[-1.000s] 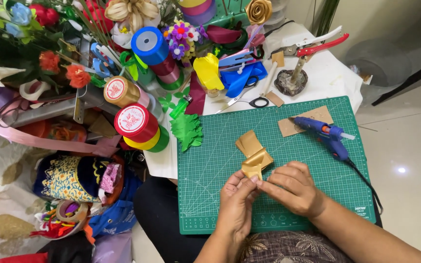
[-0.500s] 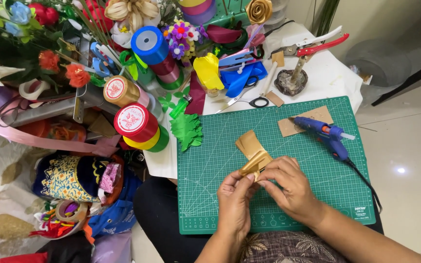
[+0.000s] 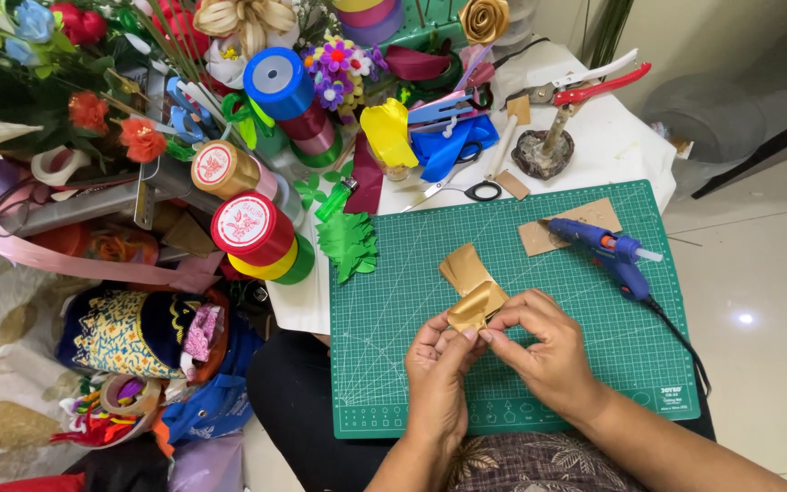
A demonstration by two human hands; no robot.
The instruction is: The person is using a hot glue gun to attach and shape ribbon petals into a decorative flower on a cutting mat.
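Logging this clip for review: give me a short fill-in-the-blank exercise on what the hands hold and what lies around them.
1. Both hands, left hand and right hand, pinch a folded piece of ribbon coloured ____.
2. The work is done over a cutting mat coloured ____.
3. The blue glue gun rests its nozzle on a scrap of brown ____.
4. The scissors lie beyond the mat's ____ edge.

Missing words: gold; green; cardboard; far

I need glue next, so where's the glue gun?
The blue glue gun lies on the green cutting mat, right side, nozzle on a cardboard scrap.
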